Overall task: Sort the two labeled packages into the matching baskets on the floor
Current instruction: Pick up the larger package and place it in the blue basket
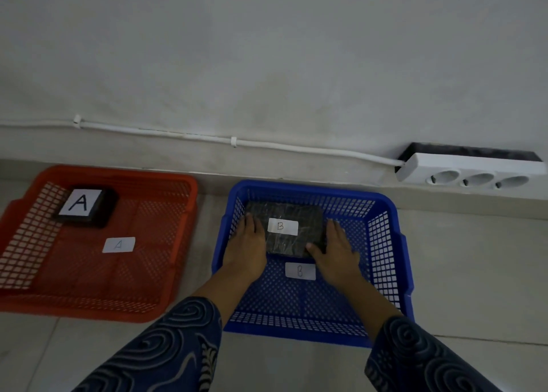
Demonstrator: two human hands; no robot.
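Observation:
A dark wrapped package with a white "B" label (292, 228) lies inside the blue basket (385, 243), toward its far side. My left hand (247, 243) presses against the package's left side and my right hand (336, 249) against its right side, so both hold it. A white "B" tag (300, 271) lies on the blue basket's floor just in front of the package. To the left, the red basket (133, 273) holds a black package with a large "A" label (84, 206) in its far left corner, and a white "A" tag (118, 244) on its floor.
Both baskets stand on a pale tiled floor (474, 273) against a white wall. A white power strip (471, 173) with three sockets lies at the far right by the wall, and its cable (231, 142) runs left along the wall base.

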